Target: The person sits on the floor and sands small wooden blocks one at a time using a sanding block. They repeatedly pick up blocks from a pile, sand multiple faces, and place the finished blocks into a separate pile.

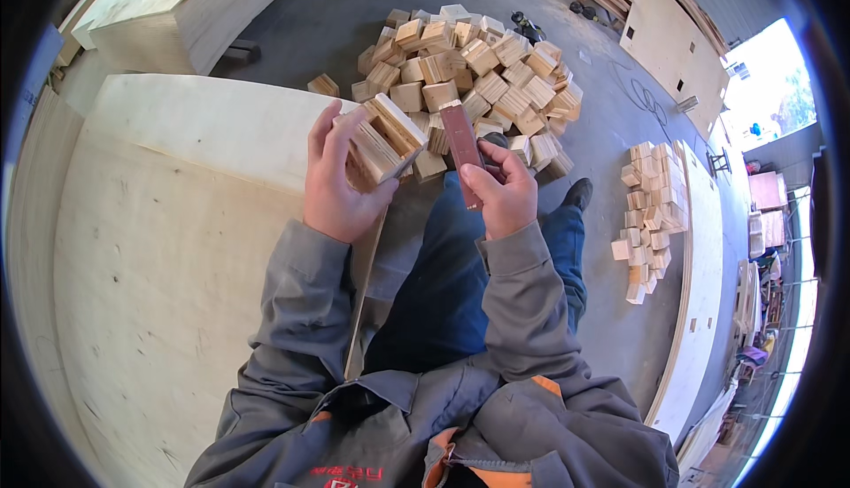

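My left hand (341,174) is closed around a layered plywood block (387,141) with a long recess in its upper side. The block is tilted above the corner of a large wooden panel (159,249). A thin grey pointed piece (406,166) shows by my left thumb; its kind cannot be made out. My right hand (503,189) grips a sanding block (461,153), a flat reddish-brown bar with small pale marks along its face and a bare wooden upper end. The bar stands apart from the plywood block, just to its right.
A big heap of similar blocks (496,67) lies on the floor ahead. A smaller pile (651,213) sits at the right beside a long pale board (704,275). A large plywood box (177,23) stands at far left, and a cable (651,98) lies on the floor.
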Action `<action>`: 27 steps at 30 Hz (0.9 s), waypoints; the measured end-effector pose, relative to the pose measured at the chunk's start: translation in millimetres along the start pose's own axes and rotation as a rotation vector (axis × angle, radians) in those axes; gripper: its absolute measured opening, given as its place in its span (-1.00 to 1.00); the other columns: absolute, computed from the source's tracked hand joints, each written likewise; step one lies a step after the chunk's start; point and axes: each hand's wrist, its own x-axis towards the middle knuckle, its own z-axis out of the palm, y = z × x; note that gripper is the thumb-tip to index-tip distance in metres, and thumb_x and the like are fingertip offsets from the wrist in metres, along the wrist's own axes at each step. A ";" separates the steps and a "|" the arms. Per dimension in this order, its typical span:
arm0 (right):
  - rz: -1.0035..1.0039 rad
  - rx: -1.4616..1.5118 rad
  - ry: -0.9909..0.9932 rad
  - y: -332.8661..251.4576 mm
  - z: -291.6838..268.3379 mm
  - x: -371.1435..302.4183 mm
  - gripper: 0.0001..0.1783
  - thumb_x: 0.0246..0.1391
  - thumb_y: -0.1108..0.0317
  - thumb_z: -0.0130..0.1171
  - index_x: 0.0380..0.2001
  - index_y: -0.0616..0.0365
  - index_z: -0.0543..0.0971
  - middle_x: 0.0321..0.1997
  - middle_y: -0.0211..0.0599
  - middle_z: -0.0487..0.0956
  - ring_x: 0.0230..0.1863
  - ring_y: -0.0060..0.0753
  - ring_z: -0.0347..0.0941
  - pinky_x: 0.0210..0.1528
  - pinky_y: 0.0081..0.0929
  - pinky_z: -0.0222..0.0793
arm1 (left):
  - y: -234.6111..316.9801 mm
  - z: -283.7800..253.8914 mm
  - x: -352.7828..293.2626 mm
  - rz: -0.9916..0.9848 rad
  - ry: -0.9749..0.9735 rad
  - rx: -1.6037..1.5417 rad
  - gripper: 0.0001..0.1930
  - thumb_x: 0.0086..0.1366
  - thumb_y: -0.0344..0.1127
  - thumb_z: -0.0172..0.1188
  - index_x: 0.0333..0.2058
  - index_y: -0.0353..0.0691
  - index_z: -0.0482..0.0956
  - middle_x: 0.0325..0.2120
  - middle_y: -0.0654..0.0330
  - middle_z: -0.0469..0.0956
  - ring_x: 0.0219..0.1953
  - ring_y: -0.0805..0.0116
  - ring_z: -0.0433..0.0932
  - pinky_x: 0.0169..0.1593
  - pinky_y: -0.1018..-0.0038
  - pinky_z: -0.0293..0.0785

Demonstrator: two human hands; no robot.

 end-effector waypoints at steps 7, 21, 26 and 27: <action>-0.022 0.003 0.017 7.6 10.3 -0.3 -0.44 0.21 0.43 0.52 0.24 0.35 0.64 -0.09 -0.20 0.76 -0.24 -0.53 0.67 -0.28 -0.49 0.65 | -13.8 -11.1 6.9 0.021 0.016 0.008 0.00 0.01 -0.47 0.59 0.46 -0.28 0.35 0.40 -0.12 0.40 0.46 -0.16 0.38 0.53 0.08 0.37; 0.010 -0.034 0.015 14.9 4.2 -0.4 -0.44 0.19 0.43 0.53 0.24 0.36 0.65 -0.06 -0.17 0.77 -0.20 -0.52 0.69 -0.22 -0.49 0.66 | -29.4 -13.9 -0.1 -0.027 0.021 -0.096 -0.13 0.13 -0.26 0.53 0.41 -0.32 0.40 0.39 -0.18 0.38 0.44 -0.14 0.39 0.51 0.08 0.38; 0.018 -0.040 0.012 19.1 2.5 0.0 -0.43 0.19 0.41 0.53 0.24 0.35 0.65 -0.07 -0.17 0.77 -0.20 -0.51 0.69 -0.23 -0.49 0.66 | -26.5 -15.3 0.2 -0.065 0.016 -0.133 -0.18 0.15 -0.30 0.48 0.40 -0.35 0.42 0.38 -0.15 0.38 0.43 -0.09 0.40 0.52 0.10 0.36; 0.023 -0.045 0.014 19.1 2.4 -0.1 -0.43 0.19 0.41 0.53 0.24 0.35 0.65 -0.08 -0.17 0.77 -0.21 -0.51 0.69 -0.24 -0.49 0.66 | -26.5 -15.2 0.5 -0.074 0.015 -0.153 -0.19 0.15 -0.30 0.47 0.39 -0.36 0.43 0.38 -0.14 0.39 0.43 -0.08 0.40 0.52 0.11 0.36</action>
